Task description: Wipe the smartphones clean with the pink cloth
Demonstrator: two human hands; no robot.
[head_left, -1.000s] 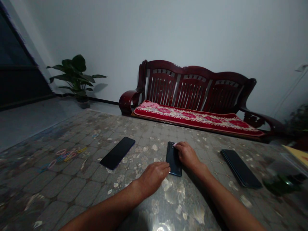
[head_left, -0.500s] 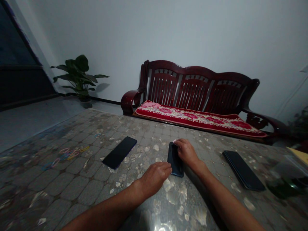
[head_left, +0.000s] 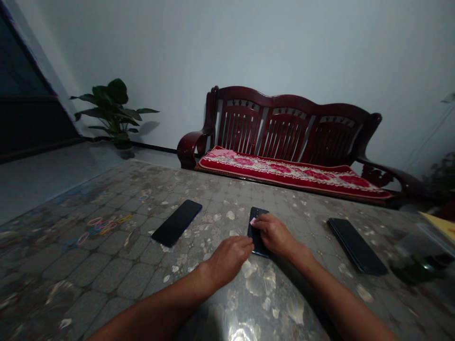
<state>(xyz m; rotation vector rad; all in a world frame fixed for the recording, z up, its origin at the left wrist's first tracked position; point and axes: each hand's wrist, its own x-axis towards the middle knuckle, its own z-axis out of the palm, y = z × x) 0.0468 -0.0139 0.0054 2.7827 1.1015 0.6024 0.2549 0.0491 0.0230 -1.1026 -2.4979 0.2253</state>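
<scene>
A dark smartphone (head_left: 254,234) lies on the table between my hands, its back facing up and its camera lenses at the far end. My left hand (head_left: 231,258) rests at the phone's near left edge, fingers together and gripping that edge. Over the phone's right side is my right hand (head_left: 275,233), its fingertips pinched on a small pink piece (head_left: 252,221) pressed to the phone's back. Whether the piece is cloth or paper I cannot tell. The right hand hides part of the phone.
A second smartphone (head_left: 177,222) lies left, and a dark phone-like slab (head_left: 356,246) lies right. Several coloured rubber bands (head_left: 106,226) are scattered at far left. A clear container (head_left: 424,253) stands at the right edge. Beyond the patterned table (head_left: 142,284) is a wooden bench (head_left: 284,128).
My right hand has drawn the pink piece from the phone's far end a little nearer and to the left. The camera lenses now show. My left hand has barely moved.
</scene>
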